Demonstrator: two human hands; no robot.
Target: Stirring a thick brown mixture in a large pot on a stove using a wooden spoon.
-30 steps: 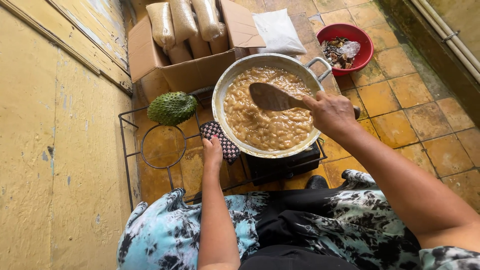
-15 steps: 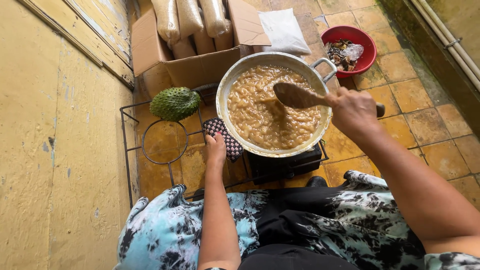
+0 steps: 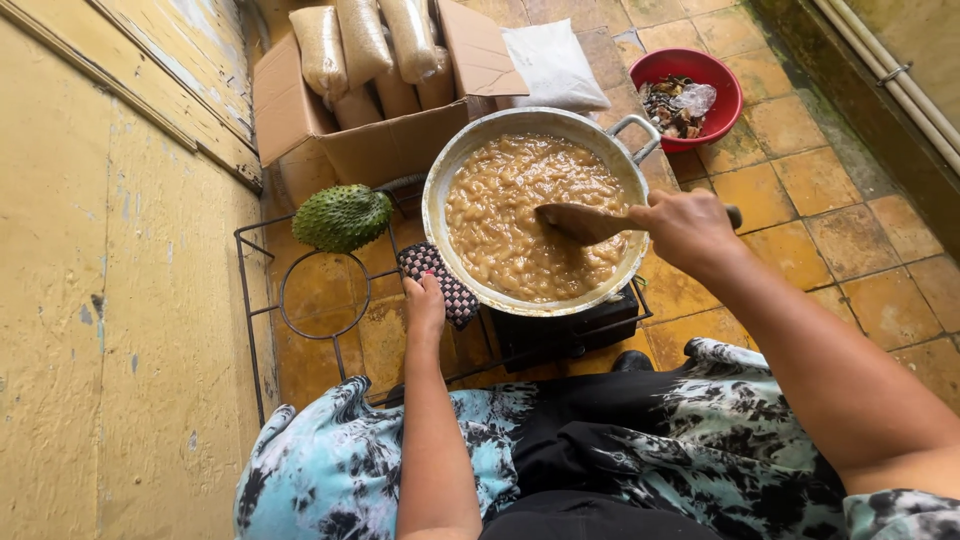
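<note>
The wooden spoon (image 3: 585, 222) now lies lower in the pan than half a second ago: its blade sits at the centre right of the food, where before it was nearer the 1 o'clock rim. The right hand (image 3: 688, 228) has moved with it and is closed around the handle, over the rim at 3 o'clock. The left hand (image 3: 424, 306) remains at 8 o'clock of the pan, fingers pressed onto the checked pot cloth (image 3: 440, 281) that lies against the pan wall. The two hands are well apart.

The metal pan (image 3: 437, 180) is wide, round and pale grey, with a loop handle at 1 o'clock. It holds a thick, lumpy, glossy brown mixture (image 3: 505, 225) that fills it nearly to the rim. The pan rests on a black burner (image 3: 565, 330), which sits on a black wire frame (image 3: 262, 310).

At 9 o'clock of the pan, a green spiky fruit (image 3: 343, 217) rests on the frame. At 11 o'clock, an open cardboard box (image 3: 390, 145) holds clear bags of pale grain (image 3: 362, 40). At 12 o'clock lies a white bag (image 3: 553, 65); at 2 o'clock, a red bowl (image 3: 722, 112) holds scraps. The floor (image 3: 850, 230) is worn orange tile. A yellow painted wall (image 3: 100, 300) runs along the left.
</note>
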